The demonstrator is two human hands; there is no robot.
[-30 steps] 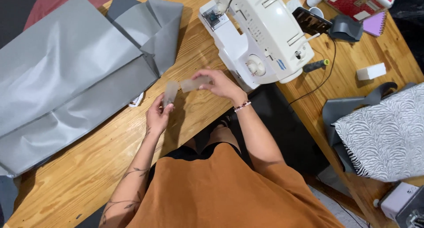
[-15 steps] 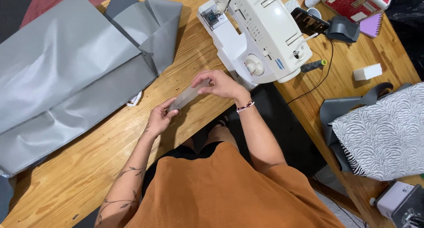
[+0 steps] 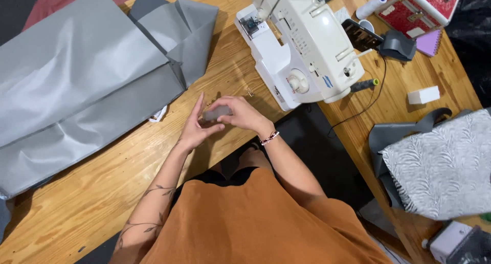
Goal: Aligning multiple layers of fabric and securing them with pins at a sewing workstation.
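one wooden table (image 3: 92, 192), one big grey fabric sheet (image 3: 76, 90), one white sewing machine (image 3: 302, 49). left hand (image 3: 194, 126) sits open, fingers straight, backing one small grey fabric strip (image 3: 217, 112) just above the table edge. right hand (image 3: 240, 113) pinches it. half a second ago the strip was stretched long between both hands, now it's bunched short.

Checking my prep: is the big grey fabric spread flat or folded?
Folded: the grey fabric lies in overlapping layers on the wooden table, a corner turned back.
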